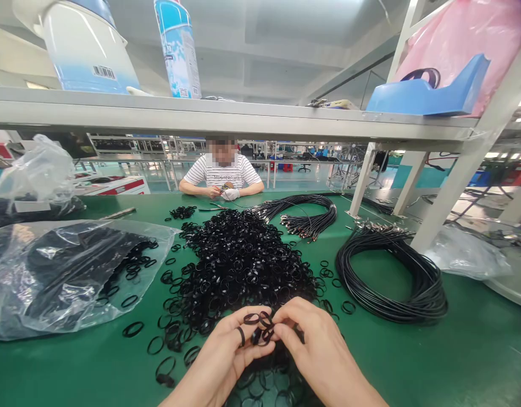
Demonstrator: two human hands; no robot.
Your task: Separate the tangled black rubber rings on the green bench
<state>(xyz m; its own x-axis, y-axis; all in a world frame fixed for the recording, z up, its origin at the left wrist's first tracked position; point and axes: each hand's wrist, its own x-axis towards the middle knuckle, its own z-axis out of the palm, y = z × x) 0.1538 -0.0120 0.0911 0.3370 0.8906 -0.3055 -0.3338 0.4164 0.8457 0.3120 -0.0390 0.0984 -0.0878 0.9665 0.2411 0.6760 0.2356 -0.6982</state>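
Note:
My left hand and my right hand meet at the near edge of the green table. Together they pinch a small cluster of black rubber rings between the fingertips; one ring sits around a left finger. Just beyond the hands lies a big pile of black rubber rings, with loose rings scattered around it and under my wrists.
A coil of black cables lies to the right, a second cable bundle behind the pile. A clear plastic bag holding rings lies at the left. Across the table a person in a striped shirt works. A grey shelf spans overhead.

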